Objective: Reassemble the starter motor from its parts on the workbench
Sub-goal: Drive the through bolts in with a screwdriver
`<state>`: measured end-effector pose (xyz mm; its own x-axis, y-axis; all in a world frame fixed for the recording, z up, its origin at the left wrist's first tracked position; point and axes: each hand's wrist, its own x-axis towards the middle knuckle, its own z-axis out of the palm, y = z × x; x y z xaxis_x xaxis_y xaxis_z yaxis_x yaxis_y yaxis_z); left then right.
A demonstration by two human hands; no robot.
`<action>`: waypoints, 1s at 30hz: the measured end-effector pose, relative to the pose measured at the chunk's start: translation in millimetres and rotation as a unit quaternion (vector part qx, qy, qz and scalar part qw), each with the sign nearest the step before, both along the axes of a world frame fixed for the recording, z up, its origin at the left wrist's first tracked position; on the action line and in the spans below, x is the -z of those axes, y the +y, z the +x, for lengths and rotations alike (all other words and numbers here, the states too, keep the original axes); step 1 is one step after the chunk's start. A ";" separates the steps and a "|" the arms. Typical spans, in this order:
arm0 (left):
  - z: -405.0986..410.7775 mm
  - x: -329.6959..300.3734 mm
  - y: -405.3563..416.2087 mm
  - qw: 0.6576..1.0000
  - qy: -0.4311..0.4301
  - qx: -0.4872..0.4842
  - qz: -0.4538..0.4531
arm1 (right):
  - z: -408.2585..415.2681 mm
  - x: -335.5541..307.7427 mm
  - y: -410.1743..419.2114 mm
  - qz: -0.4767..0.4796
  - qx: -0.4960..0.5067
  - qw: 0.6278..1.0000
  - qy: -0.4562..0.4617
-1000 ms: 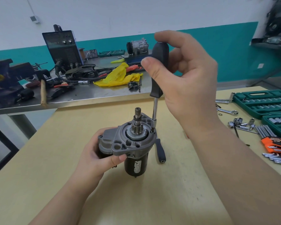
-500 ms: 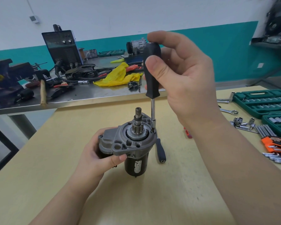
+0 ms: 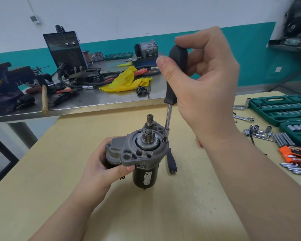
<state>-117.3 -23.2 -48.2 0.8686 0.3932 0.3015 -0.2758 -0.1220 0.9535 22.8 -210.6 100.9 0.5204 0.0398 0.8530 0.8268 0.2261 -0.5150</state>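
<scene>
A person's two bare hands work over a pale wooden workbench (image 3: 59,171), seen from above and behind.

Farthest left, beyond the left hand, a second metal bench (image 3: 101,100) holds a dark vise (image 3: 5,84), a black welding machine (image 3: 66,51) and a crumpled yellow rag (image 3: 127,82). None of it is within reach of the job.

The left hand (image 3: 101,166) is clenched around the starter motor (image 3: 139,153), fingers wrapped behind the smaller side cylinder and the thumb pressed under the grey cast end housing. The motor stands upright on its black cylindrical body, gear shaft pointing up. This grip likely steadies it against twisting while a fastener is turned.

Just right of the left hand, a screwdriver (image 3: 172,87) stands nearly vertical, leaning slightly right at the top. Its tip sits in a fastener hole at the right rim of the housing. The fastener itself is too small to make out.

The right hand (image 3: 203,80) grasps the screwdriver's black handle from the right, thumb across the front and fingers curled over the top, a hold suited to pressing down while spinning. Judging by this, the end housing is being screwed on, a late step.

Below the right hand, a second black tool handle (image 3: 171,162) lies on the bench beside the motor.

Right of the right forearm lie loose sockets (image 3: 257,131), a set of hex keys in an orange holder (image 3: 295,155) and open green socket cases (image 3: 278,108), all kept within reach.
</scene>
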 end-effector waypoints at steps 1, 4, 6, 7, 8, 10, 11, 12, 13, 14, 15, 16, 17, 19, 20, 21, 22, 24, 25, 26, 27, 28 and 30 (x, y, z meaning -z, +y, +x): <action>-0.2 0.1 0.2 1.000 0.001 -0.001 0.000 | 0.3 0.1 0.1 -0.003 -0.010 1.000 0.000; -0.4 0.0 0.9 1.000 0.003 -0.003 0.004 | 1.0 -1.2 -0.2 -0.032 -0.088 0.995 0.019; -0.7 0.0 1.2 1.000 0.003 -0.002 0.003 | 2.6 -2.1 -3.1 -0.056 -0.167 0.983 0.049; -1.0 0.2 1.3 1.000 0.002 -0.001 0.003 | 3.7 -3.2 -5.2 -0.066 -0.197 0.976 0.060; -1.2 0.4 1.6 1.000 0.001 -0.002 0.003 | 5.0 -4.7 -7.5 -0.078 -0.208 0.973 0.061; -1.3 0.7 1.9 1.000 -0.001 -0.003 0.003 | 7.0 -7.8 -11.8 -0.102 -0.195 0.975 0.042; -1.3 0.9 1.9 1.000 -0.002 -0.003 0.002 | 7.1 -8.8 -12.9 -0.109 -0.187 0.976 0.034; -1.1 1.0 2.0 1.000 -0.003 -0.004 0.002 | 6.8 -9.6 -13.4 -0.112 -0.178 0.977 0.029; -1.0 1.1 2.0 1.000 -0.004 -0.004 0.003 | 5.6 -9.6 -12.7 -0.112 -0.161 0.980 0.023; -0.8 1.2 2.1 1.000 -0.005 -0.004 0.004 | 4.0 -9.2 -11.7 -0.109 -0.132 0.985 0.015; -0.5 1.4 2.1 1.000 -0.006 -0.004 0.005 | 2.3 -8.7 -10.4 -0.103 -0.094 0.990 0.007; -0.4 1.6 2.2 1.000 -0.007 -0.005 0.005 | 0.8 -7.8 -8.9 -0.097 -0.048 0.994 -0.002; -0.4 1.9 2.6 1.000 -0.007 -0.004 0.004 | -0.5 -7.2 -7.3 -0.089 0.002 0.996 -0.010; -0.6 2.7 3.8 1.000 -0.009 -0.002 0.001 | -2.1 -6.4 -5.7 -0.080 0.081 0.993 -0.026; -0.8 3.4 4.5 1.000 -0.011 -0.001 -0.001 | -2.4 -6.4 -6.0 -0.079 0.097 0.992 -0.035; -1.1 4.1 5.3 1.000 -0.012 0.000 -0.005 | -2.2 -6.6 -6.3 -0.082 0.092 0.991 -0.042; -1.4 4.8 6.2 1.000 -0.013 0.000 -0.009 | -1.4 -7.3 -6.8 -0.087 0.064 0.993 -0.042; -2.1 5.8 7.8 1.000 -0.012 0.001 -0.013 | 1.4 -9.1 -8.3 -0.100 -0.053 0.993 -0.012; -2.4 6.1 8.3 1.000 -0.012 0.003 -0.014 | 4.0 -9.8 -10.0 -0.110 -0.120 0.987 0.012; -2.6 6.0 8.4 1.000 -0.011 0.005 -0.015 | 6.7 -10.3 -12.2 -0.123 -0.180 0.975 0.032; -2.8 5.9 8.2 1.000 -0.011 0.007 -0.016 | 9.3 -10.7 -14.9 -0.137 -0.229 0.963 0.040; -2.5 5.7 7.6 1.000 -0.011 0.007 -0.016 | 11.5 -11.0 -17.6 -0.150 -0.265 0.952 0.037; -1.7 5.7 6.2 1.000 -0.014 0.003 -0.012 | 13.6 -11.8 -21.7 -0.164 -0.304 0.938 0.020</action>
<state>-119.1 -17.0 -53.9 0.8623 0.3962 0.3156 -0.3024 -0.0972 0.9482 36.4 -232.4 112.7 0.3480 0.5961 0.7235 0.5752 0.4736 -0.6669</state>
